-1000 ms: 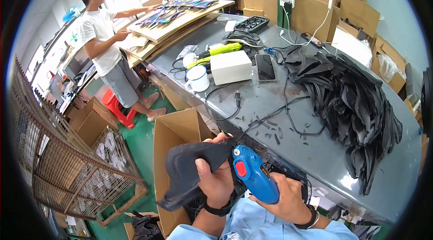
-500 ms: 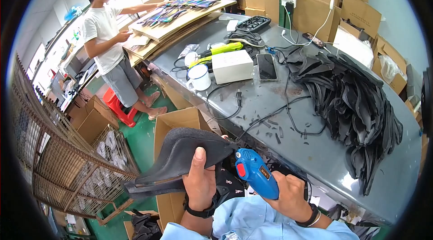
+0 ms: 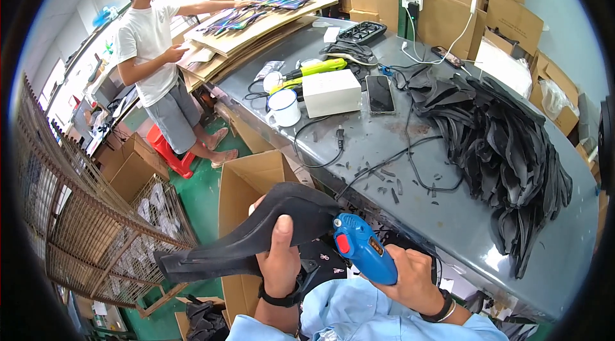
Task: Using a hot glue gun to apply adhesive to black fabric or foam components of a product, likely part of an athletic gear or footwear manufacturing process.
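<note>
My left hand grips a black curved foam piece, the thumb pressed on its near face and fingertips showing past its far edge. One end of the piece narrows toward the lower left. In my right hand is a blue handheld power tool with a red button. Its front end meets the right edge of the foam piece; whether the tip touches it, I cannot tell. An open cardboard box stands beneath the piece.
On the grey table lie a heap of black foam pieces, small black scraps, cables, a phone, a white box and a mug. A wire rack stands left. A person works beyond it.
My left hand has turned the foam piece, so its narrow end reaches farther left and a different face shows. The blue tool has barely moved.
</note>
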Available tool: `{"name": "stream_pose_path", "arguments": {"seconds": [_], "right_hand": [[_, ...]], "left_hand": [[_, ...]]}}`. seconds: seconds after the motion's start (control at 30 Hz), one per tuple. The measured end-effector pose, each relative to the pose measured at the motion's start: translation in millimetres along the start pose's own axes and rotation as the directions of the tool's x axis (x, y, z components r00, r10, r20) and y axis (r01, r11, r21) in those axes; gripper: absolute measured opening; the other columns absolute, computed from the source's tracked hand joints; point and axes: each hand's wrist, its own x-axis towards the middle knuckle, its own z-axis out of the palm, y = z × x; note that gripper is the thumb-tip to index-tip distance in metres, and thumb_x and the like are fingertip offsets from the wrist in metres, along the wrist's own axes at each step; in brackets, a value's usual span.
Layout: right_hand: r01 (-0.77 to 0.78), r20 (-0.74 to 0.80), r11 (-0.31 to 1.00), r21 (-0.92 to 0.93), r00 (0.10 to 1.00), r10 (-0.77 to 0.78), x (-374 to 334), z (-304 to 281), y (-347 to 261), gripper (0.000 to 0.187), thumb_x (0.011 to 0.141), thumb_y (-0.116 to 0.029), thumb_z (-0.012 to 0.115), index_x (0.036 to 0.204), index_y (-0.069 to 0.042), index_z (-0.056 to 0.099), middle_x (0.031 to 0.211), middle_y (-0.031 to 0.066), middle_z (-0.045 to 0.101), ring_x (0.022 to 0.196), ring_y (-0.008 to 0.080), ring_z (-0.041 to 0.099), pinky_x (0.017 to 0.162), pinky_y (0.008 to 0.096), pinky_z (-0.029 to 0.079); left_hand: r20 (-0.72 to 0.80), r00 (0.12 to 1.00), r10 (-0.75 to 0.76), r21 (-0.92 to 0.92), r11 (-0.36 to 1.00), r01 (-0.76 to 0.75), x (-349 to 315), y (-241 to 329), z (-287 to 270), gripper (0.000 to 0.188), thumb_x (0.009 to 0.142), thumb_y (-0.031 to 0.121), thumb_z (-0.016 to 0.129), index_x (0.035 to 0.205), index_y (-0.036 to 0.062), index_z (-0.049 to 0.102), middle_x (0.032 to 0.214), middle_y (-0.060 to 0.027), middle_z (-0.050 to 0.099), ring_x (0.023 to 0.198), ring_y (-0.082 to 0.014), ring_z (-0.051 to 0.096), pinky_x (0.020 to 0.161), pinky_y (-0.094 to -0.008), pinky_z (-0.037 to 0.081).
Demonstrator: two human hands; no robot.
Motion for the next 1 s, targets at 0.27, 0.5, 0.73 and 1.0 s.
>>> {"name": "stream_pose_path", "arguments": {"seconds": [0.27,0.5,0.73,1.0], "right_hand": [[0.003,0.005,0.999,0.047,1.0,-0.003,1.4,2.1,0.2,0.054,0.064,-0.019,0.081,0.106,-0.002,0.052,0.067,0.0108,0.062,0.054,0.027,0.062,0.051,0.0348,0.047],[-0.078,0.086,0.994,0.073,0.994,0.072,5.8,-7.0,-6.5,0.058,0.063,-0.026,0.086,0.103,0.001,0.052,0.077,0.0129,0.064,0.062,0.027,0.066,0.056,0.0321,0.052],[-0.001,0.057,0.999,-0.033,0.998,0.003,1.7,-6.7,-4.8,0.055,0.062,-0.015,0.08,0.107,-0.001,0.052,0.068,0.011,0.062,0.055,0.0268,0.061,0.053,0.0356,0.046],[0.028,0.068,0.999,0.026,0.997,-0.03,-1.1,0.8,-1.7,0.055,0.063,-0.024,0.085,0.1,0.002,0.054,0.076,0.0126,0.065,0.058,0.0256,0.064,0.053,0.0317,0.051]], "left_hand": [[0.007,0.999,0.041,0.125,0.991,-0.042,-6.9,-11.0,7.2,0.033,0.085,0.001,0.059,0.117,-0.0009,0.049,0.107,-0.0095,0.059,0.098,-0.0161,0.056,0.089,-0.03,0.044],[0.055,0.997,-0.055,0.177,0.983,0.044,-4.8,-9.4,5.0,0.03,0.084,0.003,0.061,0.113,-0.0024,0.054,0.103,-0.0076,0.061,0.093,-0.0131,0.056,0.086,-0.0259,0.044],[0.254,0.9,-0.353,0.571,0.806,0.155,20.7,26.5,3.2,0.025,0.082,0.002,0.063,0.107,-0.0018,0.059,0.09,-0.0015,0.063,0.082,-0.0086,0.055,0.076,-0.024,0.045],[0.598,0.684,-0.417,0.729,0.637,-0.25,48.0,12.8,-14.8,0.027,0.077,-0.006,0.063,0.104,-0.0035,0.061,0.092,-0.0049,0.064,0.083,-0.0097,0.058,0.074,-0.0246,0.047]]}}
